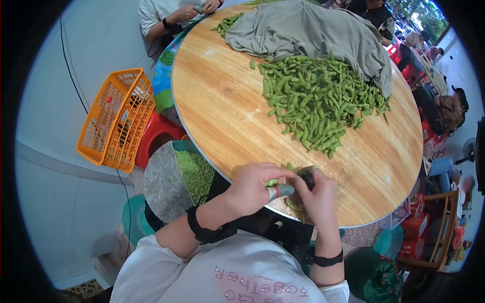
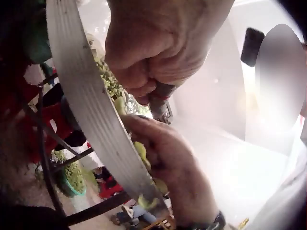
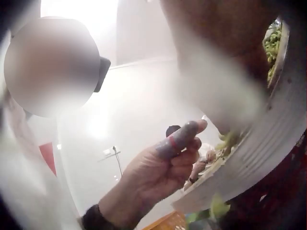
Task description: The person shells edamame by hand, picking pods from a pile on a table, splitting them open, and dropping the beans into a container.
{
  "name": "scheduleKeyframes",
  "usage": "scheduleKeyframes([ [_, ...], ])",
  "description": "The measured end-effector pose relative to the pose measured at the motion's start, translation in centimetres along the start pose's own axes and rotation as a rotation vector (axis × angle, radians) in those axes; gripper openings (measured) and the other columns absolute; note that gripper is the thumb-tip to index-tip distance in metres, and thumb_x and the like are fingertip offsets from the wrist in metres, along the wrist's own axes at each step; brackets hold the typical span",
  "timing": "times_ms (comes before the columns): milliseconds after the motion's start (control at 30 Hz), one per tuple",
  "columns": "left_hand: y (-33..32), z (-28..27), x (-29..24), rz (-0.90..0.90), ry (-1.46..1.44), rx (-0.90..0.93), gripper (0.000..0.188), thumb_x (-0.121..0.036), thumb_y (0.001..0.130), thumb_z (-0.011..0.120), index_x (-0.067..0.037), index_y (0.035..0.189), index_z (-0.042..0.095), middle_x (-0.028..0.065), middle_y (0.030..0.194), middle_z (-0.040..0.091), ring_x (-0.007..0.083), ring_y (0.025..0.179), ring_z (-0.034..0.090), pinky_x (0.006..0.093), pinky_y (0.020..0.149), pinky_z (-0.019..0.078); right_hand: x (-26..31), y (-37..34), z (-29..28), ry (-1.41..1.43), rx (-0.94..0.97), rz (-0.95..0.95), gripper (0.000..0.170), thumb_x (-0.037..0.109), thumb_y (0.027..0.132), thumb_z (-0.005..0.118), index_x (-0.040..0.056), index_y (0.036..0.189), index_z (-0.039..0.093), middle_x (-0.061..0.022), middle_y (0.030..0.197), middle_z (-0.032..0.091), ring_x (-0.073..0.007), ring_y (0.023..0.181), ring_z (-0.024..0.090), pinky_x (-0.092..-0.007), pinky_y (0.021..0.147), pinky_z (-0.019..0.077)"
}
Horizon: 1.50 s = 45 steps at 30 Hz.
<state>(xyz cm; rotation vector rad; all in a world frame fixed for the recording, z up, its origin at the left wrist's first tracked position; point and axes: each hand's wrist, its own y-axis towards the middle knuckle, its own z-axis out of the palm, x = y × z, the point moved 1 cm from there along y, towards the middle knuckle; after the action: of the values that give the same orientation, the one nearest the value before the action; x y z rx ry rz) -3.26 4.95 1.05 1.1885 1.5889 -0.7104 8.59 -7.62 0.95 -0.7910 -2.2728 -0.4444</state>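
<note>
My left hand (image 1: 252,189), a grey cover with a red band on its thumb (image 1: 281,191), holds a bright green soybean pod (image 1: 271,182) in curled fingers over the table's near edge. Close against its fingertips is my right hand (image 1: 321,194), with a dark covering (image 1: 306,175) at its fingers; I cannot tell whether it grips anything. Flattened green pods (image 1: 294,204) lie beneath the right hand at the rim. In the right wrist view a loose green pod (image 3: 219,207) shows just off the table edge, and the left hand (image 3: 153,177) has its thumb against curled fingers.
A heap of green soybean pods (image 1: 316,101) covers the middle of the round wooden table (image 1: 217,101), partly under a grey cloth (image 1: 308,28). Left of the table are a container of shelled beans (image 1: 194,177), a red stool (image 1: 159,134) and an orange crate (image 1: 113,121). Other people sit across.
</note>
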Motion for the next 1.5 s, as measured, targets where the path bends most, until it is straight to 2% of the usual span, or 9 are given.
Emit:
scheduleKeyframes([
  [33, 0.1, 0.3, -0.4, 0.123, 0.141, -0.049, 0.034, -0.001, 0.071, 0.067, -0.006, 0.104, 0.062, 0.0068, 0.077, 0.061, 0.0183, 0.071, 0.060, 0.0278, 0.063, 0.0470, -0.1, -0.1, -0.3, -0.001, 0.003, 0.000, 0.014, 0.014, 0.078, 0.064, 0.0022, 0.084, 0.058, -0.0131, 0.061, 0.059, -0.0255, 0.053, 0.059, -0.0324, 0.051, 0.0472],
  [100, 0.2, 1.1, -0.4, 0.141, 0.173, -0.034, 0.034, 0.000, 0.070, 0.065, -0.007, 0.103, 0.061, 0.0073, 0.074, 0.057, 0.0228, 0.069, 0.058, 0.0300, 0.061, 0.0469, -0.2, -0.6, -0.8, 0.764, 0.164, 0.393, 0.014, 0.014, 0.082, 0.062, 0.0011, 0.081, 0.057, -0.0062, 0.062, 0.058, -0.0133, 0.053, 0.057, -0.0256, 0.049, 0.0454],
  [200, 0.9, 1.6, -0.9, 0.214, 0.204, -0.031, 0.030, 0.002, 0.072, 0.062, -0.005, 0.101, 0.057, 0.0088, 0.076, 0.057, 0.0229, 0.069, 0.058, 0.0308, 0.062, 0.0473, -0.2, -1.0, -1.9, 0.811, 0.195, 0.414, 0.016, 0.017, 0.087, 0.057, 0.0009, 0.086, 0.057, 0.0004, 0.064, 0.052, -0.0047, 0.051, 0.046, -0.0198, 0.043, 0.0355],
  [333, 1.8, 2.3, -0.2, -0.046, -0.099, -0.001, 0.020, 0.001, 0.079, 0.057, -0.003, 0.098, 0.053, 0.0042, 0.074, 0.056, 0.0133, 0.068, 0.056, 0.0264, 0.060, 0.0447, -0.1, -1.6, -2.4, 1.048, 0.099, 0.383, 0.017, 0.018, 0.091, 0.049, 0.0023, 0.094, 0.055, 0.0032, 0.060, 0.045, -0.0032, 0.048, 0.035, -0.0179, 0.042, 0.0264],
  [467, 2.6, 2.6, -0.2, -0.273, -0.558, 0.003, 0.011, 0.000, 0.083, 0.052, -0.004, 0.093, 0.054, -0.0018, 0.077, 0.054, 0.0053, 0.070, 0.049, 0.0206, 0.062, 0.0411, -0.6, -2.1, -1.9, 0.884, -0.047, 0.317, 0.019, 0.021, 0.093, 0.044, 0.0040, 0.091, 0.053, 0.0031, 0.060, 0.044, -0.0033, 0.050, 0.036, -0.0178, 0.045, 0.0269],
  [567, 2.7, 3.2, 0.0, -0.245, -0.717, -0.031, 0.009, -0.001, 0.082, 0.053, -0.003, 0.090, 0.055, -0.0018, 0.078, 0.054, 0.0056, 0.069, 0.049, 0.0195, 0.062, 0.0408, -0.8, -2.8, -2.2, 1.030, 0.200, 0.360, 0.023, 0.024, 0.094, 0.042, 0.0049, 0.085, 0.051, 0.0032, 0.060, 0.044, -0.0037, 0.051, 0.036, -0.0180, 0.046, 0.0267],
  [1300, 2.6, 3.7, -1.0, 0.036, -0.267, -0.129, 0.011, -0.003, 0.077, 0.063, -0.004, 0.085, 0.055, -0.0007, 0.074, 0.051, 0.0059, 0.067, 0.047, 0.0202, 0.061, 0.0405, -1.1, -2.6, -2.0, 1.417, 0.374, 0.566, 0.017, 0.016, 0.094, 0.042, 0.0024, 0.099, 0.050, 0.0006, 0.069, 0.046, -0.0044, 0.050, 0.034, -0.0164, 0.043, 0.0270],
  [1367, 2.4, 3.9, 0.2, -0.284, -1.015, 0.070, 0.012, -0.001, 0.079, 0.059, -0.004, 0.090, 0.054, 0.0002, 0.080, 0.052, 0.0061, 0.071, 0.050, 0.0209, 0.062, 0.0427, -1.0, -2.9, -2.0, 1.484, 0.382, 0.504, 0.017, 0.016, 0.093, 0.043, 0.0020, 0.101, 0.050, -0.0001, 0.070, 0.046, -0.0045, 0.051, 0.034, -0.0158, 0.043, 0.0264],
  [1500, 2.9, 3.7, 0.8, -0.267, -1.452, 0.261, 0.014, -0.001, 0.080, 0.057, -0.004, 0.093, 0.053, -0.0004, 0.085, 0.053, 0.0059, 0.074, 0.053, 0.0210, 0.063, 0.0443, -0.1, -2.9, -2.4, 1.524, 0.352, 0.507, 0.014, 0.013, 0.093, 0.043, 0.0022, 0.096, 0.052, 0.0014, 0.068, 0.046, -0.0045, 0.050, 0.034, -0.0168, 0.044, 0.0266],
])
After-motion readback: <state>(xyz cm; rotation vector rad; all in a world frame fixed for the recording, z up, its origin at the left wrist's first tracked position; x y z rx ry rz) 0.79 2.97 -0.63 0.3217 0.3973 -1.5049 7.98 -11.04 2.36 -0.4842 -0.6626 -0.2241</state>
